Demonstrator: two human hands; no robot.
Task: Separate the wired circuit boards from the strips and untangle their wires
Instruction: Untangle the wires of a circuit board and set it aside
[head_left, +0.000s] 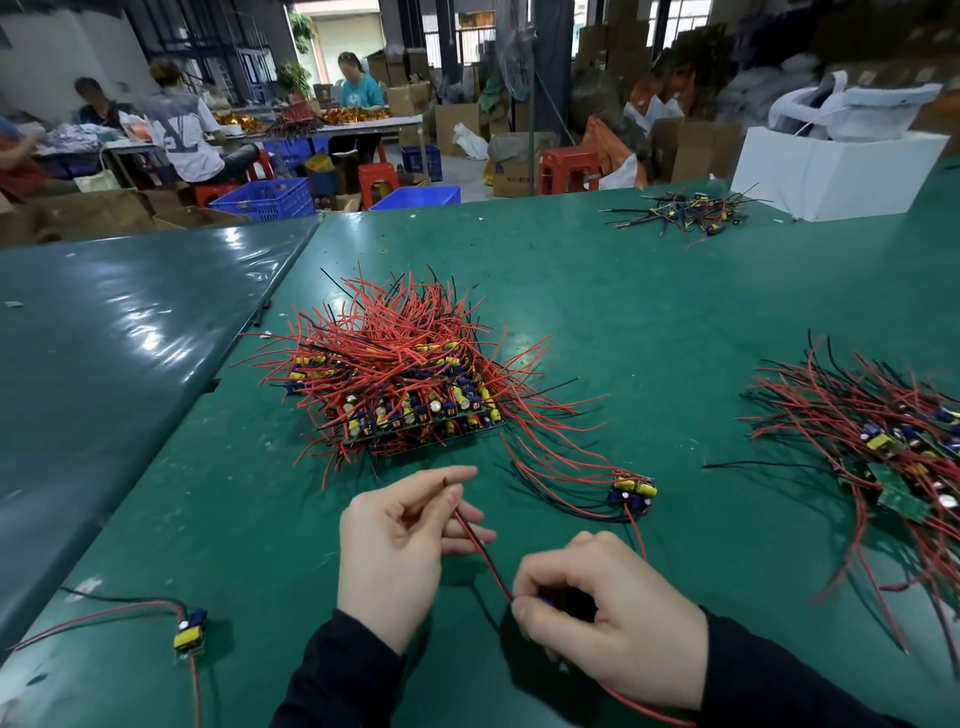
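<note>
close up, left hand (395, 545) pinches a red-and-black wire pair (480, 551) taut, right hand (597, 618) gripping its small board, likely to straighten it.

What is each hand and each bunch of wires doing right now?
Left hand: pinches the red and black wire pair.
Right hand: curled round a small board, mostly hidden.
Big tangled stack of red-wired boards: untouched.
Single yellow-and-blue board at left: lying loose.
Small board cluster: lying apart.
</note>
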